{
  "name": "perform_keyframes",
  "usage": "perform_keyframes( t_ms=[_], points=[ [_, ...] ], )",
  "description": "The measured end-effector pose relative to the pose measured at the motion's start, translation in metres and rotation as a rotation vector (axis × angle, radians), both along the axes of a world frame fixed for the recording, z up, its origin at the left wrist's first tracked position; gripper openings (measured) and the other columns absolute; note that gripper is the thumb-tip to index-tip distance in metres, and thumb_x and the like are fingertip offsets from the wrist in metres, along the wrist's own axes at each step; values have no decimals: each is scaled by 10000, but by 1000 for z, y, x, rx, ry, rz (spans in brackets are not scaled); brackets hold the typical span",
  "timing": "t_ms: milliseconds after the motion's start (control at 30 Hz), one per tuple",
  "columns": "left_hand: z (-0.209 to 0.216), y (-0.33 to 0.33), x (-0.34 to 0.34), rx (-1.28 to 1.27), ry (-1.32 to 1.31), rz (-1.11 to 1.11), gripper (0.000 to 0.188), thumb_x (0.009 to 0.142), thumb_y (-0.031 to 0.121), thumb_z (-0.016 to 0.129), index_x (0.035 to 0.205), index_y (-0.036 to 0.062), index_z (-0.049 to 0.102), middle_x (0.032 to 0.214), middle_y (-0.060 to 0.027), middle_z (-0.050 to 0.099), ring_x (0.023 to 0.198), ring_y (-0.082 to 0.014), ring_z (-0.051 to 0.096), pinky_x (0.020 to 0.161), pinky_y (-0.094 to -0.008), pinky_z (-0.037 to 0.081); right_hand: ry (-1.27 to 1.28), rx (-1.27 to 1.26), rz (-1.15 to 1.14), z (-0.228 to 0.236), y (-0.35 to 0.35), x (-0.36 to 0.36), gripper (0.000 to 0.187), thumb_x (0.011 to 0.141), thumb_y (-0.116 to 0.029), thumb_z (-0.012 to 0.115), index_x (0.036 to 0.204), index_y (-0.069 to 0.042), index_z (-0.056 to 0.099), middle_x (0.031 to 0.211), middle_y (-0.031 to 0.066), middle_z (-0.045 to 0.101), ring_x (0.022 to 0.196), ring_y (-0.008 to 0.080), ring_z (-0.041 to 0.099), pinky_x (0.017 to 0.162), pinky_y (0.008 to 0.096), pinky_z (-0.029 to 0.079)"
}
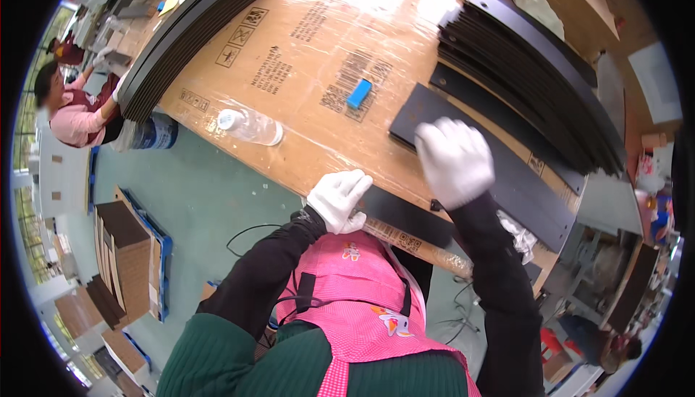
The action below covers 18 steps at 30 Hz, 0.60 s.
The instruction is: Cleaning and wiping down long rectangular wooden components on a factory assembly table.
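My left hand [339,200], in a white glove, grips the left end of a narrow dark board [407,216] at the table's near edge. Its thumb is below and its fingers lie on top. In a matching glove, my right hand [455,164] is curled and slightly blurred above a wider dark panel [499,162]. What its fingers hold, if anything, is hidden. A blue block [359,94] lies on the cardboard farther off, left of the panel. Beyond the panel sits another dark strip [499,122] with a hole near its end.
Cardboard under clear film covers the table [304,57]. A clear bottle [250,126] lies near the left edge. Stacks of curved dark boards stand far left [195,35] and far right [532,71]. Crumpled white material [517,234] is beside my right forearm. A person [79,104] works at left.
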<state>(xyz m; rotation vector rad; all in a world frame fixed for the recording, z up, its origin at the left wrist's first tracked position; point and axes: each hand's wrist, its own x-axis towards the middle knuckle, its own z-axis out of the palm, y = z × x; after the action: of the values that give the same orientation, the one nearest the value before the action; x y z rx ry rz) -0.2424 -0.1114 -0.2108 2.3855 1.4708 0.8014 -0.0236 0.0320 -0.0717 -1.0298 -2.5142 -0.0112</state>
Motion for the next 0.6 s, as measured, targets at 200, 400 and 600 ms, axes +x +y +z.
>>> perform_keyframes(
  t_ms=[200, 400, 600],
  points=[
    [-2, 11, 2, -51, -167, -76, 778, 642, 285, 764, 1315, -58, 577, 1268, -244, 612, 1073, -407, 659, 891, -486, 567, -318, 194, 202, -102, 93, -113, 273, 872, -159, 583, 1128, -184, 677, 1219, 128, 604, 1107, 294, 573, 888, 438, 465],
    [11, -21, -61, -29, -317, -391, 537, 746, 206, 735, 1234, 16, 616, 1337, -177, 587, 1080, -319, 644, 943, -418, 534, 375, -825, -49, -46, 117, -143, 199, 933, -171, 662, 1118, -107, 698, 909, 13, 650, 739, 156, 643, 631, 283, 503],
    [0, -50, -221, -456, -38, -470, 205, 868, 240, 647, 1025, 119, 699, 1033, -77, 683, 928, -292, 680, 820, -450, 557, 1358, -1653, -178, 35, 140, -188, 559, 1024, -251, 599, 1545, -160, 420, 990, 56, 667, 596, 118, 554, 483, 233, 419]
  ],
)
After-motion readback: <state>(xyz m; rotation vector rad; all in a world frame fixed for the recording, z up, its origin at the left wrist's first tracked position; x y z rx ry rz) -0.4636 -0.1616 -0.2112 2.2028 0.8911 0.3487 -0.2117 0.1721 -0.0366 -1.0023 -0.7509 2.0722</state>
